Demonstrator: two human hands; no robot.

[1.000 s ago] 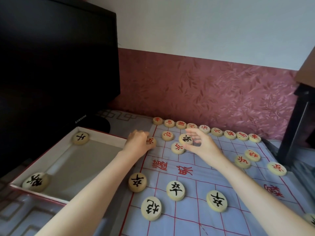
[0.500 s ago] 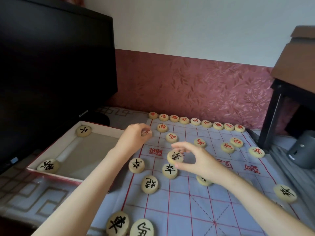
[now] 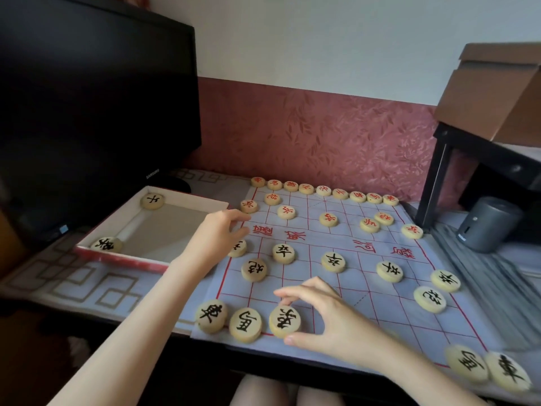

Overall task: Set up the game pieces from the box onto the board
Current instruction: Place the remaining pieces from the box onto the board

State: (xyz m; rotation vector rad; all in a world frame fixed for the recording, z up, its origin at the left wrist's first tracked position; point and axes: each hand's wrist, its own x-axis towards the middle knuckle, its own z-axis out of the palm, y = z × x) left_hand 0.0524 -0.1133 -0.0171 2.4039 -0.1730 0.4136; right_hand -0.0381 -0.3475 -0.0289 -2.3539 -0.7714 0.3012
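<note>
A pale blue cloth board (image 3: 363, 276) with red lines lies on the table. Red-lettered round wooden pieces line its far edge, black-lettered ones sit nearer me. My right hand (image 3: 330, 317) pinches a black-lettered piece (image 3: 284, 321) on the near row, beside two other black pieces (image 3: 245, 324). My left hand (image 3: 216, 235) hovers with loosely curled fingers over the board's left edge, holding nothing, just below a red piece (image 3: 248, 206). The open box (image 3: 187, 200) to the left holds two black-lettered pieces (image 3: 152, 200) (image 3: 106, 245).
A black monitor (image 3: 96, 112) stands behind the box. A black stand (image 3: 433, 183) with a cardboard box (image 3: 497, 92) on top is at the right, and a grey cylinder (image 3: 487, 222) sits beside it. My knees show under the table's front edge.
My right hand carried the black piece from the board's far half down to the near row. My left hand let go of the red piece at the left edge and drew back a little.
</note>
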